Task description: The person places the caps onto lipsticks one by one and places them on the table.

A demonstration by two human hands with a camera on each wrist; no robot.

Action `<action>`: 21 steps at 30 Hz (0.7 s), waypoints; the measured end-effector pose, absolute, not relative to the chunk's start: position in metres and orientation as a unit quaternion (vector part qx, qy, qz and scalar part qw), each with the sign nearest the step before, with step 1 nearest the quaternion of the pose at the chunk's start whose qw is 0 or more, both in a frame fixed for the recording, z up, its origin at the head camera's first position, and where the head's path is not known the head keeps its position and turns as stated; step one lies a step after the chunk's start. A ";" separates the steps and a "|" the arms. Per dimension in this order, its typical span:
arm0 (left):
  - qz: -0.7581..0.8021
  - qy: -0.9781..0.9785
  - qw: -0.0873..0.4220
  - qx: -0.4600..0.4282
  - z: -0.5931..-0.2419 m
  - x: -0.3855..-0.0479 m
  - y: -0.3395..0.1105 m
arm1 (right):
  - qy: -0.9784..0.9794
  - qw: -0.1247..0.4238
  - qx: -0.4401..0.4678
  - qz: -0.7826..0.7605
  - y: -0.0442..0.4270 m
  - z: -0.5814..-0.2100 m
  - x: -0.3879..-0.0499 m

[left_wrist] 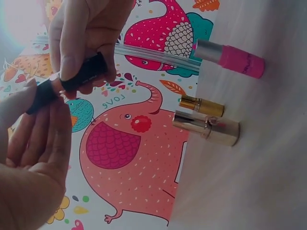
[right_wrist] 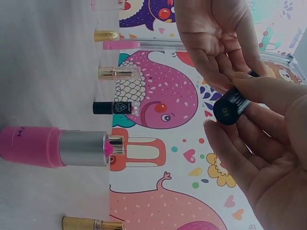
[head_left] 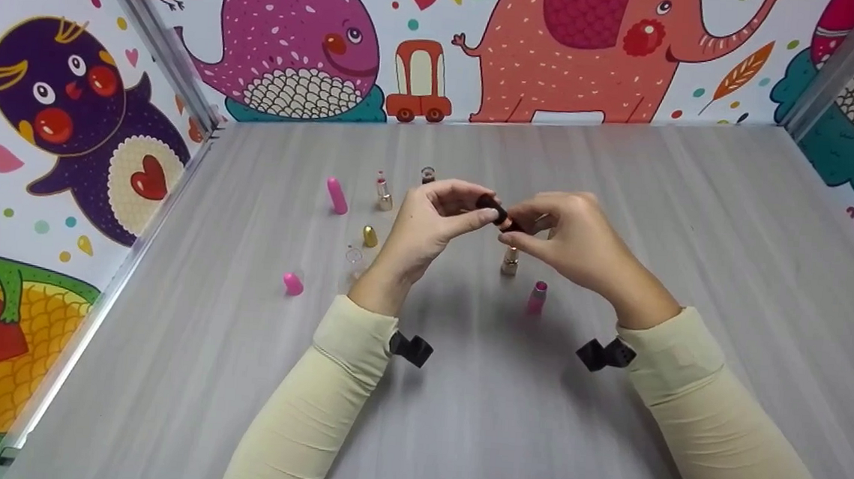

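Pinching 1 cylindrical black tube (left_wrist: 79,79), seemingly plastic, 2 hands (head_left: 420,224) (head_left: 577,239) grip opposite ends.

Over the table (head_left: 474,423), we see a tube (head_left: 492,205) between the left hand (head_left: 424,228) and the right hand (head_left: 577,235). Left, we find a near piece (head_left: 293,284), a far cap (head_left: 337,196), a lipstick (head_left: 384,195) right of that cap, and a middle cap (head_left: 370,236) nearer; right, a second lipstick (head_left: 509,263), with a third lipstick (head_left: 537,298) nearer.
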State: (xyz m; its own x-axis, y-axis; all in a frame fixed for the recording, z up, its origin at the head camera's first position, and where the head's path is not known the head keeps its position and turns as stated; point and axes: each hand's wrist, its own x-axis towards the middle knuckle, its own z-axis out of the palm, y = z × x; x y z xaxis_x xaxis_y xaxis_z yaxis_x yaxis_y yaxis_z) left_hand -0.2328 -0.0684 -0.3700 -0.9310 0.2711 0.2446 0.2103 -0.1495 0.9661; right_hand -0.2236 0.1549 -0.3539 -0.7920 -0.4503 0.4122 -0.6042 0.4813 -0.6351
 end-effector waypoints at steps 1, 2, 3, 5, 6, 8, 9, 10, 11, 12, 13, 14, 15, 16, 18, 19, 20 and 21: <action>0.736 0.652 0.020 0.184 -0.370 -0.233 -0.068 | -0.855 0.094 0.307 0.406 0.155 -0.354 -0.223; 0.738 0.649 0.021 0.184 -0.370 -0.233 -0.068 | -0.856 0.094 0.306 0.406 0.155 -0.353 -0.223; 0.739 0.648 0.021 0.184 -0.370 -0.233 -0.068 | -0.857 0.094 0.305 0.405 0.155 -0.353 -0.222; 0.738 0.649 0.020 0.184 -0.369 -0.233 -0.068 | -0.858 0.094 0.304 0.403 0.155 -0.352 -0.222; 0.736 0.651 0.020 0.184 -0.369 -0.233 -0.068 | -0.859 0.093 0.304 0.402 0.155 -0.352 -0.222; 0.732 0.655 0.020 0.185 -0.369 -0.233 -0.068 | -0.860 0.093 0.303 0.401 0.155 -0.352 -0.222; 0.730 0.657 0.019 0.187 -0.369 -0.233 -0.068 | -0.859 0.092 0.303 0.403 0.155 -0.352 -0.222; 0.728 0.659 0.019 0.186 -0.369 -0.233 -0.068 | -0.858 0.092 0.304 0.404 0.155 -0.352 -0.222; 0.727 0.661 0.019 0.187 -0.369 -0.233 -0.068 | -0.857 0.091 0.304 0.405 0.155 -0.351 -0.222; 0.726 0.661 0.018 0.187 -0.370 -0.233 -0.068 | -0.856 0.090 0.305 0.406 0.155 -0.351 -0.222; 0.726 0.661 0.018 0.187 -0.370 -0.233 -0.068 | -0.856 0.089 0.306 0.408 0.155 -0.351 -0.222; 0.726 0.661 0.018 0.188 -0.370 -0.233 -0.068 | -0.855 0.088 0.306 0.410 0.155 -0.351 -0.222; 0.726 0.661 0.017 0.189 -0.370 -0.233 -0.068 | -0.854 0.086 0.306 0.411 0.155 -0.351 -0.222; 0.726 0.660 0.017 0.190 -0.370 -0.233 -0.068 | -0.855 0.085 0.306 0.411 0.155 -0.351 -0.222; 0.727 0.659 0.018 0.192 -0.370 -0.233 -0.067 | -0.856 0.081 0.304 0.411 0.155 -0.351 -0.222; 0.727 0.659 0.018 0.192 -0.370 -0.233 -0.067 | -0.856 0.079 0.302 0.411 0.156 -0.351 -0.222; 0.727 0.659 0.018 0.191 -0.371 -0.232 -0.066 | -0.857 0.078 0.300 0.412 0.156 -0.350 -0.222; 0.728 0.659 0.018 0.190 -0.371 -0.232 -0.066 | -0.858 0.077 0.299 0.411 0.156 -0.350 -0.222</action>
State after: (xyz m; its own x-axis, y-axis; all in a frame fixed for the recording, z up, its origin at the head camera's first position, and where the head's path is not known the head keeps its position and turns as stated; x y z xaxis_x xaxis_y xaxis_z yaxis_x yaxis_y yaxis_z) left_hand -0.2321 -0.0660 -0.3706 -0.9269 0.2770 0.2531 0.2245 -0.1309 0.9656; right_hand -0.2215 0.1559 -0.3501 -0.8099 -0.4488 0.3777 -0.5755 0.4831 -0.6599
